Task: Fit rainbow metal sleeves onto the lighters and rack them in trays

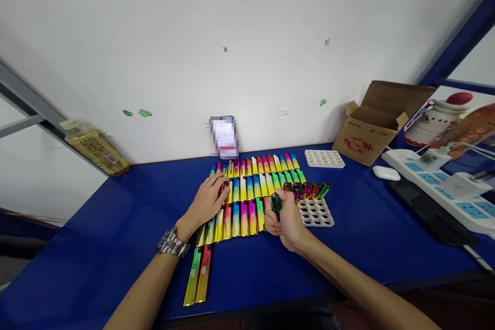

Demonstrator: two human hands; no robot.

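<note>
The right hand (285, 219) is clenched around a green lighter (276, 203), its dark top showing above the curled fingers. The left hand (207, 198) lies palm down over the left end of the laid-out lighters (244, 218), fingers bent beside a red one; whether it grips that piece or merely touches it, I cannot tell. A watch (172, 243) with a shiny metal link band circles the left wrist.

The lighters are slim, flat-sided and mirror-glossy, their colours fading from blue, red, magenta or green into yellow-gold. They lie side by side in three rows on the smooth, deep blue surface (116, 227), with a pair of lighters (197, 276), one green and one red, nearer the person.

Just beside the right hand is a pale tray (327, 215) moulded as a grid of holes; dark-topped lighters (314, 191) stand in its far part, while the nearer holes are bare. Behind it lies a similar flat grid (325, 159), near an open brown cardboard box (358, 139) with red print. A phone (225, 136), blurred out, leans on the matte white wall (270, 62). At far left, a clear plastic bottle (96, 149) of yellowish liquid is tilted.
</note>
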